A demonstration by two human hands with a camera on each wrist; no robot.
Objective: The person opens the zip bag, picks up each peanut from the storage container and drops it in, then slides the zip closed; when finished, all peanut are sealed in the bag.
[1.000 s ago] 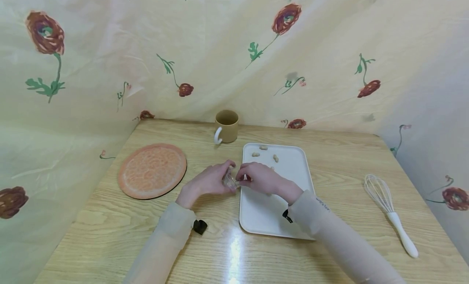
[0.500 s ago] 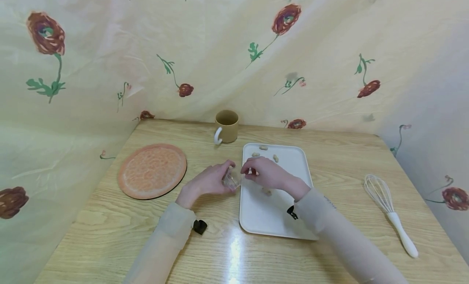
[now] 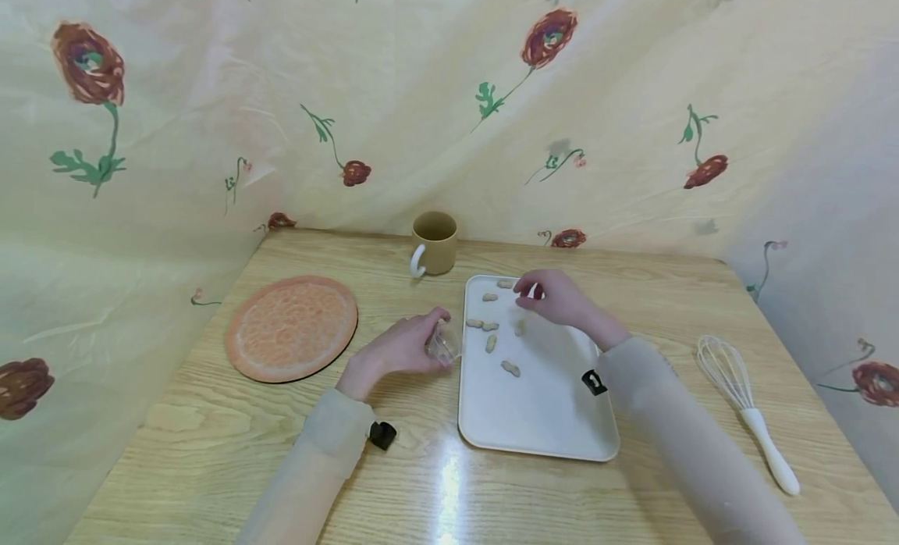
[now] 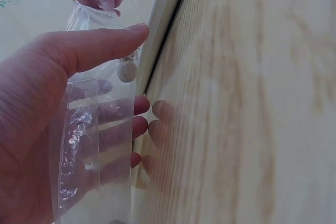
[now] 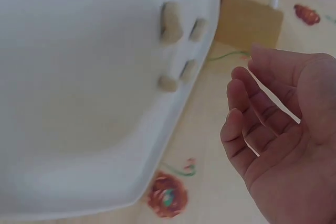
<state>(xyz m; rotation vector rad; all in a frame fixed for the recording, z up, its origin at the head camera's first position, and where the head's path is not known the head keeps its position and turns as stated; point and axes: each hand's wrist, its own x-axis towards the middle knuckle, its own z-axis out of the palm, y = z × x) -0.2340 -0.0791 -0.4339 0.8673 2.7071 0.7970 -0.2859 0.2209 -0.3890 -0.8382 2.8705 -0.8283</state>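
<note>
My left hand (image 3: 410,342) grips a clear plastic bag (image 3: 444,343) at the left rim of a white tray (image 3: 541,420). In the left wrist view the thumb lies across the bag (image 4: 94,145), with fingers showing through the plastic; a roundish pale lump, perhaps a peanut, shows near the thumb. My right hand (image 3: 555,297) hovers over the tray's far right part. Its fingers are loosely bent, and the right wrist view shows nothing in that hand (image 5: 289,114). Several peanuts (image 3: 510,368) lie scattered on the tray, mostly in its far left half.
A tan mug (image 3: 438,244) with a white handle stands behind the tray. To the left lies a round orange mat (image 3: 291,329). A whisk (image 3: 751,412) with a white handle rests at the right of the wooden table (image 3: 379,498). Flowered cloth (image 3: 421,100) hangs behind.
My right hand has moved away from the bag, to the right and farther back over the tray, uncovering several peanuts. My left hand has stayed in place with the bag.
</note>
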